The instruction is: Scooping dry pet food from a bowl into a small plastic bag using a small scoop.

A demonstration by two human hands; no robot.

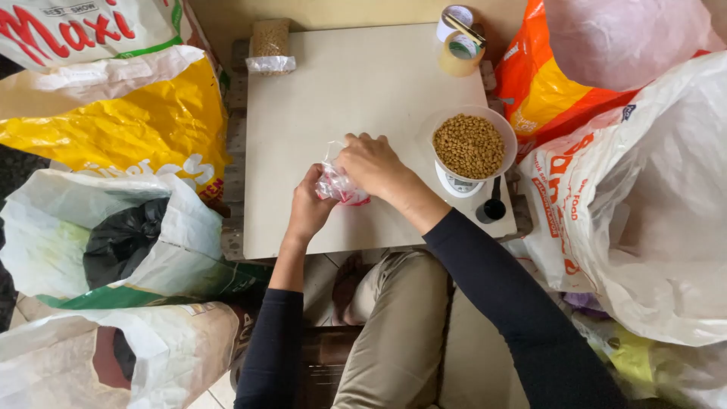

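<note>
- Knees [394, 318] in khaki trousers are sitting nearest us, below the small table [303, 113].
- We are pinching a small clear plastic bag [338, 184] near the table's front edge: left hand [309, 208] closed on its lower side, right hand [372, 163] curled over its top.
- We are judging it light, limp and slippery, best gripped at the mouth.
- Kibble is filling a bowl [469, 144] on the scale [458, 182] at the table's right edge.

One view only, worn on the head, looking almost straight down from above the seated lap. Faces forward and down over a pale square surface [356, 91], its far edge near the top of the frame by the wall. Close enough to take in both forearms and the knees at the bottom edge. Wide enough to catch the large sacks [113, 121] crowding the left and the bags [651, 197] on the right. No second view, so nothing shared.
</note>
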